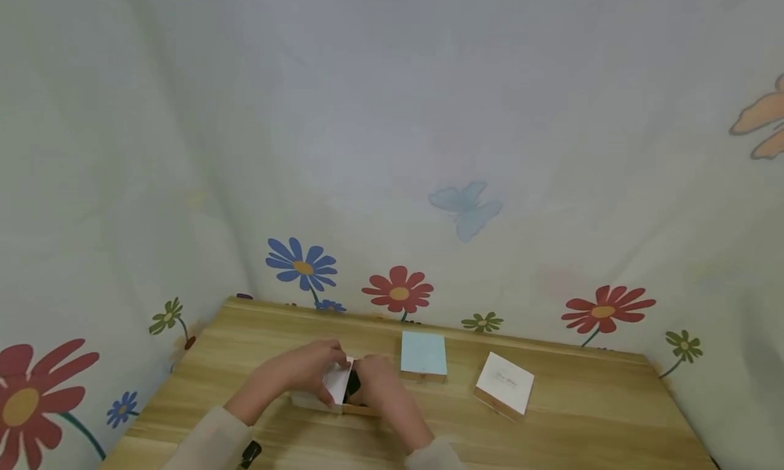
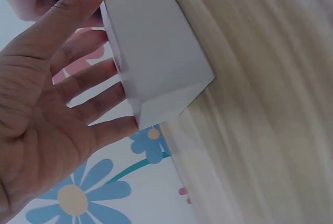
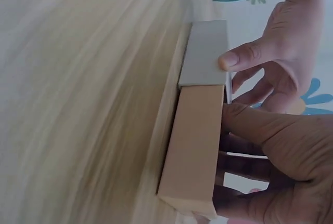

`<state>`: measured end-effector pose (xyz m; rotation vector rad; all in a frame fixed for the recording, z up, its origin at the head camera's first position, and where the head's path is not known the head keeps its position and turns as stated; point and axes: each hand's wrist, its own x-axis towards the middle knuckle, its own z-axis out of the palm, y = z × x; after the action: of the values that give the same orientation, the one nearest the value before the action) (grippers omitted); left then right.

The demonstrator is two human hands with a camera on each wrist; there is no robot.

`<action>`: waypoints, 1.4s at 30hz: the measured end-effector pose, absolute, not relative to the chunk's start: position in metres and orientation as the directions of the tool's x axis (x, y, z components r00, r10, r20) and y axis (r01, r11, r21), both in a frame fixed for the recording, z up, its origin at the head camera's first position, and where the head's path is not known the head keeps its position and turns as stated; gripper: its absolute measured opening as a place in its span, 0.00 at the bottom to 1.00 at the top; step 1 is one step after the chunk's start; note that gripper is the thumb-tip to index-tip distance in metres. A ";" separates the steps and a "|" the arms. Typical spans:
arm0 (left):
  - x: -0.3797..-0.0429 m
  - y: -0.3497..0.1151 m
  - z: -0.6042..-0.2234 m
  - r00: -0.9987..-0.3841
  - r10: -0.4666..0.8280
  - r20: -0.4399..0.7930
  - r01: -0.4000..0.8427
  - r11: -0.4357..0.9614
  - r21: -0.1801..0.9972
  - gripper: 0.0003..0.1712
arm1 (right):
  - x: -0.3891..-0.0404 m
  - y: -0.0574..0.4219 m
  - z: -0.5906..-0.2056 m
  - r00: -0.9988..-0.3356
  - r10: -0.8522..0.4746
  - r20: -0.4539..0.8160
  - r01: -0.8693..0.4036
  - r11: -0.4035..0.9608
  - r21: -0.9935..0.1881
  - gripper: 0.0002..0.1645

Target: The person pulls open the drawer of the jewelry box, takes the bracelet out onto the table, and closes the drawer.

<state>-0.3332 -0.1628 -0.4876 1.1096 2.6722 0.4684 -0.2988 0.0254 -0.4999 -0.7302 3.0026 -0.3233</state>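
Note:
A small drawer-style box lies on the wooden table, its white sleeve (image 3: 205, 52) partly off the tan tray (image 3: 192, 141). My left hand (image 1: 309, 371) grips the sleeve, thumb on the near side and fingers spread along the other. Over the exposed tray, my right hand (image 1: 382, 388) holds its rim, fingers bent over the edge and fingertips hidden. Something black (image 1: 353, 383) shows in the gap between the hands, partly covered by the right one. In the left wrist view the sleeve (image 2: 156, 42) shows its plain white side and closed end.
A light blue box (image 1: 424, 353) stands right of my hands, with a white box (image 1: 505, 383) bearing faint print farther right. A small black object (image 1: 250, 454) lies by my left sleeve. Behind the wooden table (image 1: 576, 415) hangs a flower-print curtain (image 1: 367, 150).

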 end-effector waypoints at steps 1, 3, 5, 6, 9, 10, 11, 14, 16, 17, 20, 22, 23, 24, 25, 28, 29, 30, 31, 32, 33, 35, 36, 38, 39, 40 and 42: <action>-0.333 -0.163 -0.487 -0.689 0.721 -0.081 0.651 0.663 0.369 0.34 | -0.298 0.024 -0.502 -0.888 -0.459 0.015 -0.451 0.866 -0.217 0.22; -0.333 -0.163 -0.487 -0.681 0.728 -0.081 0.660 0.658 0.363 0.35 | -0.296 0.023 -0.504 -0.895 -0.446 0.022 -0.441 0.874 -0.205 0.22; -0.334 -0.161 -0.485 -0.682 0.727 -0.078 0.662 0.659 0.357 0.36 | -0.297 0.024 -0.504 -0.897 -0.440 0.033 -0.438 0.879 -0.189 0.23; -0.335 -0.161 -0.484 -0.685 0.725 -0.074 0.664 0.663 0.346 0.36 | -0.297 0.024 -0.504 -0.896 -0.443 0.038 -0.442 0.878 -0.183 0.23; -0.336 -0.161 -0.481 -0.703 0.707 -0.077 0.652 0.684 0.327 0.36 | -0.300 0.025 -0.501 -0.885 -0.465 0.037 -0.463 0.865 -0.195 0.23; -0.337 -0.161 -0.481 -0.704 0.706 -0.081 0.649 0.685 0.330 0.36 | -0.300 0.026 -0.500 -0.881 -0.472 0.027 -0.466 0.858 -0.213 0.23; -0.337 -0.161 -0.481 -0.702 0.707 -0.083 0.650 0.684 0.331 0.35 | -0.301 0.026 -0.498 -0.882 -0.472 0.011 -0.460 0.855 -0.238 0.23; -0.337 -0.162 -0.483 -0.690 0.719 -0.079 0.657 0.669 0.348 0.35 | -0.301 0.029 -0.492 -0.887 -0.460 -0.032 -0.434 0.856 -0.281 0.23; -0.337 -0.163 -0.485 -0.687 0.724 -0.071 0.662 0.662 0.352 0.36 | -0.299 0.030 -0.486 -0.890 -0.454 -0.048 -0.422 0.857 -0.295 0.23; -0.337 -0.164 -0.485 -0.687 0.723 -0.067 0.661 0.661 0.354 0.36 | -0.299 0.031 -0.483 -0.889 -0.455 -0.053 -0.420 0.856 -0.300 0.23; -0.337 -0.166 -0.485 -0.697 0.713 -0.071 0.649 0.671 0.359 0.35 | -0.297 0.034 -0.474 -0.880 -0.473 -0.042 -0.439 0.844 -0.309 0.24; -0.336 -0.167 -0.484 -0.701 0.709 -0.078 0.644 0.676 0.359 0.35 | -0.295 0.036 -0.470 -0.879 -0.474 -0.039 -0.437 0.837 -0.328 0.26; -0.336 -0.167 -0.484 -0.701 0.708 -0.082 0.641 0.677 0.363 0.35 | -0.295 0.038 -0.469 -0.881 -0.473 -0.035 -0.436 0.837 -0.330 0.27; -0.335 -0.168 -0.483 -0.702 0.707 -0.085 0.638 0.678 0.365 0.35 | -0.294 0.039 -0.468 -0.883 -0.469 -0.028 -0.434 0.837 -0.334 0.27; -0.335 -0.168 -0.483 -0.704 0.705 -0.088 0.637 0.681 0.362 0.35 | -0.293 0.041 -0.467 -0.884 -0.467 -0.020 -0.434 0.836 -0.335 0.27; -0.333 -0.166 -0.484 -0.706 0.703 -0.088 0.636 0.684 0.358 0.35 | -0.291 0.044 -0.467 -0.888 -0.460 -0.006 -0.430 0.835 -0.345 0.28; -0.333 -0.166 -0.485 -0.707 0.701 -0.091 0.634 0.686 0.357 0.35 | -0.289 0.045 -0.467 -0.888 -0.460 -0.003 -0.431 0.835 -0.343 0.28; -0.332 -0.166 -0.486 -0.710 0.698 -0.094 0.630 0.689 0.359 0.35 | -0.288 0.045 -0.468 -0.888 -0.460 0.000 -0.432 0.834 -0.343 0.28; -0.331 -0.166 -0.486 -0.712 0.696 -0.097 0.627 0.691 0.361 0.35 | -0.287 0.045 -0.468 -0.887 -0.461 0.000 -0.434 0.834 -0.341 0.28; -0.331 -0.165 -0.487 -0.712 0.695 -0.100 0.624 0.692 0.364 0.35 | -0.286 0.045 -0.469 -0.889 -0.459 -0.002 -0.430 0.835 -0.342 0.28; -0.330 -0.166 -0.487 -0.712 0.695 -0.101 0.622 0.691 0.369 0.34 | -0.284 0.045 -0.470 -0.890 -0.456 -0.003 -0.429 0.839 -0.336 0.29; -0.329 -0.166 -0.488 -0.714 0.693 -0.102 0.615 0.690 0.381 0.35 | -0.282 0.044 -0.470 -0.890 -0.455 -0.005 -0.427 0.840 -0.335 0.29; -0.328 -0.166 -0.487 -0.717 0.690 -0.101 0.611 0.691 0.385 0.35 | -0.281 0.044 -0.470 -0.889 -0.458 -0.006 -0.430 0.838 -0.336 0.29; -0.328 -0.166 -0.487 -0.721 0.687 -0.094 0.612 0.694 0.379 0.35 | -0.280 0.044 -0.469 -0.885 -0.465 -0.002 -0.439 0.836 -0.329 0.31; -0.328 -0.166 -0.486 -0.721 0.687 -0.088 0.613 0.692 0.380 0.35 | -0.279 0.043 -0.468 -0.884 -0.468 0.001 -0.443 0.836 -0.325 0.32; -0.329 -0.166 -0.485 -0.722 0.687 -0.083 0.614 0.692 0.380 0.36 | -0.278 0.043 -0.466 -0.884 -0.468 0.001 -0.444 0.837 -0.319 0.33; -0.331 -0.166 -0.484 -0.722 0.688 -0.071 0.619 0.689 0.378 0.36 | -0.276 0.043 -0.463 -0.885 -0.466 0.005 -0.445 0.843 -0.302 0.33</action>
<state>-0.3313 -0.1659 -0.4843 1.0553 2.6925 0.4901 -0.2755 0.0431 -0.4633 -0.7299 2.9494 -0.4584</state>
